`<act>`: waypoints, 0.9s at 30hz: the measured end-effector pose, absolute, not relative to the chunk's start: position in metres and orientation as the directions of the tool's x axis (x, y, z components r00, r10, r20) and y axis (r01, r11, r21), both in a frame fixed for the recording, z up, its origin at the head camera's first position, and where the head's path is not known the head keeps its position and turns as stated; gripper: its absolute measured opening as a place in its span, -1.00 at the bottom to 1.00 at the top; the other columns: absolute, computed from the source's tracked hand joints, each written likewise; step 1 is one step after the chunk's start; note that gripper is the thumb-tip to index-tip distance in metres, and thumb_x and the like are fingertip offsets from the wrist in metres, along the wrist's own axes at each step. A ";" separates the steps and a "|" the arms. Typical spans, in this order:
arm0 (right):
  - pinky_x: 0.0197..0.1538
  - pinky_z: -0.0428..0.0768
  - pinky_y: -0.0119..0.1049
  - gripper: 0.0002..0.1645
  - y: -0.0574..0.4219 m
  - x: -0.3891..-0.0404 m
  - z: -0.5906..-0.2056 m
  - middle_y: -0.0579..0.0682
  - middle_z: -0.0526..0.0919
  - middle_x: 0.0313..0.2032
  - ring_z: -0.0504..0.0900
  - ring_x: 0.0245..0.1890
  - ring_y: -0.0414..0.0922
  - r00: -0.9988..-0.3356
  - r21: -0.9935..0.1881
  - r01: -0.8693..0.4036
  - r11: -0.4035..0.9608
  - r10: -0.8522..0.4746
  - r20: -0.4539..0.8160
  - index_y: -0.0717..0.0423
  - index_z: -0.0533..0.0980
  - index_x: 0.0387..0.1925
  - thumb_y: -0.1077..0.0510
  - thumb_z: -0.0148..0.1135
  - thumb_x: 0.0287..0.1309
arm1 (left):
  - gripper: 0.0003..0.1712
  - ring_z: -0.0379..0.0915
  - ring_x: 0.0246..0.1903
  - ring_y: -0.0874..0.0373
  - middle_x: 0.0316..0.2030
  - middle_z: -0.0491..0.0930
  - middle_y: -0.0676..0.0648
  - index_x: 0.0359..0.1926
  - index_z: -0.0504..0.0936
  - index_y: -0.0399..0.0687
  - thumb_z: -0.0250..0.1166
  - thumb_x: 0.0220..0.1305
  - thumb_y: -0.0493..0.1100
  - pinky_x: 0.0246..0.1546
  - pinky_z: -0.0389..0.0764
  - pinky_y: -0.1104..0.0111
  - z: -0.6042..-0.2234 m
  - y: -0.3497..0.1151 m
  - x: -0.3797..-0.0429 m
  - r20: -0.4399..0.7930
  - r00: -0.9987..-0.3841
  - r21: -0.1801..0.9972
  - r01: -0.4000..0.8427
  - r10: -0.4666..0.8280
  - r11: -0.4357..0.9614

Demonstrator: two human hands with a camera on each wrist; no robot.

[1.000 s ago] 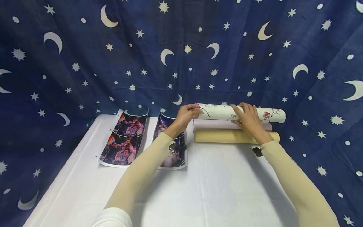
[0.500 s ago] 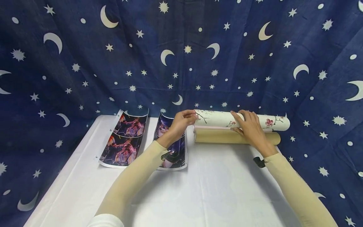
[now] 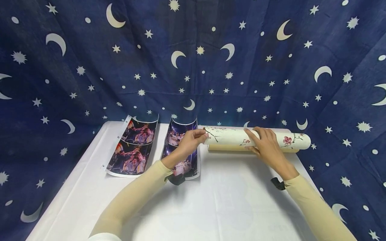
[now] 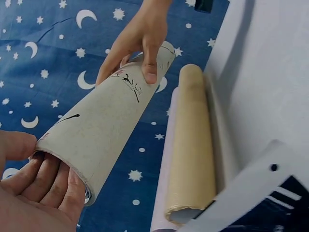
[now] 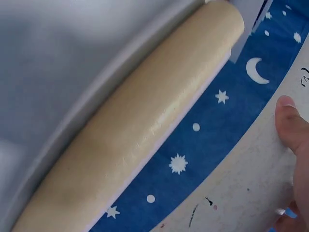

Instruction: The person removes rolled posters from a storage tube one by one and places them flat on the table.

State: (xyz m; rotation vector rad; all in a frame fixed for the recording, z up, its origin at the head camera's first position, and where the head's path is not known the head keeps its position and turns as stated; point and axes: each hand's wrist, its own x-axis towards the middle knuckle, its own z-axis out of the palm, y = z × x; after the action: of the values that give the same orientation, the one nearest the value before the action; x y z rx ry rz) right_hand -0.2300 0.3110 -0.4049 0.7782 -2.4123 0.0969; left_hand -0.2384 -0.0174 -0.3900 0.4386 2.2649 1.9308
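A cream wallpaper roll (image 3: pixel 227 136) printed with dark branches and red blossoms is held level over the table's far right part. My left hand (image 3: pixel 188 144) pinches its left end; in the left wrist view the thumb lies outside the tube and the fingers (image 4: pixel 48 183) reach inside its mouth. Farther along, my right hand (image 3: pixel 266 147) grips the roll from above, thumb on the near side. Under it in the head view shows a yellow roll (image 3: pixel 232 148), mostly covered. A pale lilac roll (image 4: pixel 166 179) lies against the yellow one.
Two curled photo prints, a left print (image 3: pixel 129 159) and a right print (image 3: pixel 185 167), lie left of the rolls on the white-covered table (image 3: pixel 217 201). A dark blue curtain (image 3: pixel 205 67) with moons and stars hangs behind the table.
Both hands have brought the cream roll down and nearer, from behind the lilac roll to over the yellow one. The prints have stayed put.
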 end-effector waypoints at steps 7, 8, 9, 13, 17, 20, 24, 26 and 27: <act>0.20 0.29 0.29 -0.07 0.310 -0.220 -0.417 0.29 0.43 0.08 0.42 0.02 0.29 -0.642 0.117 -0.581 0.805 -0.542 0.542 -0.06 0.32 0.38 -0.04 0.44 -0.08 | -0.65 0.60 -0.01 0.05 -0.02 0.70 -0.19 0.08 0.62 -0.24 0.21 0.38 -0.13 0.19 0.53 0.15 -0.405 -0.024 -0.228 0.077 -0.942 0.974 0.141 0.325 0.176; 0.20 0.29 0.29 -0.07 0.310 -0.218 -0.419 0.28 0.43 0.09 0.42 0.03 0.28 -0.645 0.114 -0.582 0.805 -0.542 0.538 -0.07 0.32 0.38 -0.05 0.43 -0.07 | -0.65 0.60 -0.01 0.04 -0.02 0.70 -0.19 0.08 0.62 -0.24 0.21 0.38 -0.13 0.19 0.53 0.16 -0.407 -0.025 -0.226 0.075 -0.942 0.974 0.139 0.326 0.177; 0.20 0.29 0.29 -0.08 0.309 -0.217 -0.421 0.28 0.43 0.08 0.42 0.03 0.29 -0.647 0.111 -0.582 0.805 -0.542 0.536 -0.07 0.32 0.38 -0.06 0.41 -0.06 | -0.65 0.61 -0.01 0.04 -0.03 0.70 -0.19 0.07 0.61 -0.24 0.20 0.38 -0.12 0.18 0.54 0.17 -0.408 -0.025 -0.225 0.074 -0.943 0.974 0.139 0.325 0.179; 0.18 0.31 0.29 -0.08 0.306 -0.212 -0.429 0.27 0.44 0.08 0.43 0.05 0.29 -0.653 0.102 -0.584 0.805 -0.541 0.529 -0.08 0.32 0.38 -0.07 0.42 -0.05 | -0.65 0.62 -0.06 0.06 -0.05 0.70 -0.23 0.06 0.58 -0.28 0.18 0.40 -0.12 0.14 0.57 0.18 -0.414 -0.027 -0.218 0.072 -0.945 0.975 0.134 0.320 0.176; 0.13 0.36 0.29 -0.07 0.303 -0.207 -0.438 0.28 0.45 0.08 0.45 0.04 0.29 -0.655 0.096 -0.593 0.799 -0.549 0.519 -0.08 0.33 0.38 -0.06 0.46 -0.07 | -0.69 0.59 -0.15 0.13 -0.08 0.68 -0.24 0.03 0.56 -0.31 0.16 0.41 -0.17 0.08 0.59 0.21 -0.420 -0.028 -0.211 0.051 -0.953 0.983 0.101 0.300 0.154; 0.11 0.39 0.28 -0.07 0.301 -0.204 -0.443 0.26 0.46 0.08 0.46 0.05 0.29 -0.665 0.090 -0.593 0.800 -0.550 0.505 -0.09 0.33 0.38 -0.08 0.47 -0.07 | -0.72 0.56 -0.19 0.18 -0.10 0.68 -0.23 0.01 0.56 -0.30 0.17 0.40 -0.19 0.02 0.60 0.29 -0.424 -0.028 -0.206 0.020 -0.958 0.989 0.061 0.287 0.133; 0.11 0.39 0.27 -0.08 0.299 -0.200 -0.447 0.26 0.46 0.09 0.47 0.07 0.29 -0.686 0.073 -0.585 0.808 -0.541 0.486 -0.10 0.34 0.37 -0.09 0.47 -0.05 | -0.73 0.44 -0.45 0.24 -0.21 0.67 -0.15 -0.01 0.56 -0.25 0.18 0.40 -0.16 -0.45 0.53 0.43 -0.428 -0.030 -0.202 -0.005 -0.954 0.992 0.033 0.298 0.124; 0.09 0.40 0.25 -0.10 0.298 -0.199 -0.449 0.26 0.46 0.09 0.47 0.06 0.29 -0.696 0.059 -0.584 0.810 -0.536 0.477 -0.11 0.34 0.37 -0.09 0.46 -0.03 | -0.73 0.30 -0.61 0.27 -0.28 0.65 -0.11 -0.01 0.55 -0.25 0.17 0.40 -0.15 -0.66 0.35 0.46 -0.427 -0.030 -0.198 -0.011 -0.954 0.990 0.031 0.299 0.136; 0.08 0.41 0.23 -0.11 0.298 -0.198 -0.451 0.26 0.46 0.09 0.47 0.06 0.28 -0.699 0.052 -0.585 0.809 -0.536 0.474 -0.11 0.34 0.37 -0.09 0.45 -0.03 | -0.72 0.28 -0.62 0.26 -0.28 0.64 -0.09 -0.01 0.55 -0.25 0.17 0.40 -0.15 -0.69 0.30 0.45 -0.428 -0.031 -0.198 -0.013 -0.954 0.989 0.032 0.300 0.143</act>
State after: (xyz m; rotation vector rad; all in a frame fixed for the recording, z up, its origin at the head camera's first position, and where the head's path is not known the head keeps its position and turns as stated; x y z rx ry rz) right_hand -0.1977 0.2980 -0.4512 0.8328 -2.5178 0.1404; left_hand -0.1978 -0.0306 -0.4278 0.3262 2.2080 1.9035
